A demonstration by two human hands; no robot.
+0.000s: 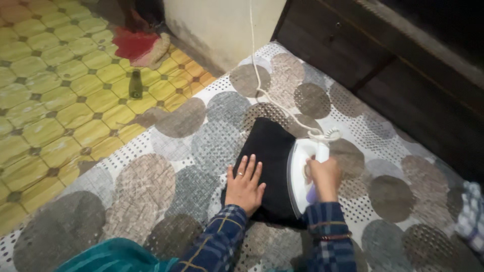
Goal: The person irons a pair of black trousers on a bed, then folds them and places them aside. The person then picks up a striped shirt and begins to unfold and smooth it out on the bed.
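Note:
A folded black cloth [269, 146] lies on a bedsheet [166, 171] patterned with grey and brown circles. My left hand [244, 185] rests flat on the cloth's near left part, fingers spread, a ring on one finger. My right hand [324, 174] grips the handle of a white electric iron [300, 166], which sits on the cloth's right edge. The iron's white cord [262, 85] runs up from its back across the sheet toward the wall. Both my sleeves are dark blue plaid.
Yellow tiled floor [55, 100] lies to the left, with a small dark bottle [135, 84] and a red cloth [133, 44] on it. Dark wooden furniture [393, 65] stands at the upper right. A checked cloth [471, 216] shows at the right edge, a teal fabric [111, 257] at the bottom.

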